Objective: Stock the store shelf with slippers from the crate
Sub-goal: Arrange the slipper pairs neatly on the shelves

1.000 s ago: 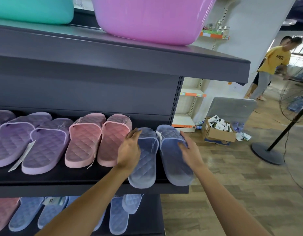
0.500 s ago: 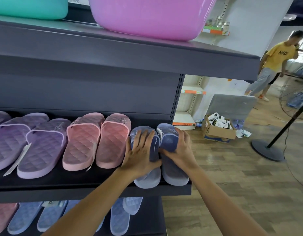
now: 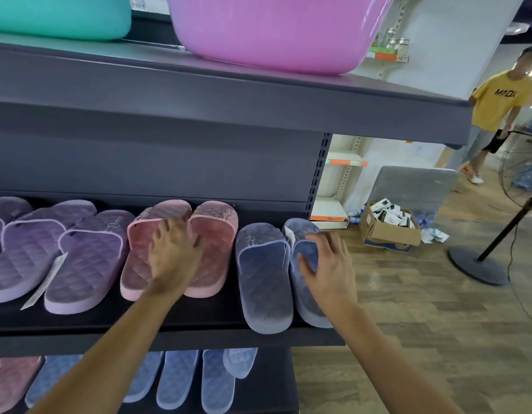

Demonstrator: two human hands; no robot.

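A dark store shelf point(image 3: 181, 322) carries a row of quilted slippers. At its right end lies a blue-grey pair point(image 3: 264, 282). My right hand point(image 3: 327, 264) rests flat on the right slipper of that pair, fingers spread. Left of it sits a pink pair point(image 3: 215, 234). My left hand point(image 3: 173, 252) lies across both pink slippers with its fingers straight. Purple pairs point(image 3: 79, 255) fill the shelf further left. The crate is out of sight.
Pink point(image 3: 270, 28) and teal point(image 3: 58, 13) tubs stand on the shelf above. More blue slippers point(image 3: 181, 380) lie on the shelf below. On the floor to the right are a cardboard box point(image 3: 388, 227) and a fan stand point(image 3: 480, 264). A person in a yellow shirt point(image 3: 497, 100) stands behind.
My left hand has left the blue-grey pair and moved left onto the pink pair. My right hand stays on the right blue-grey slipper, which sits further back on the shelf.
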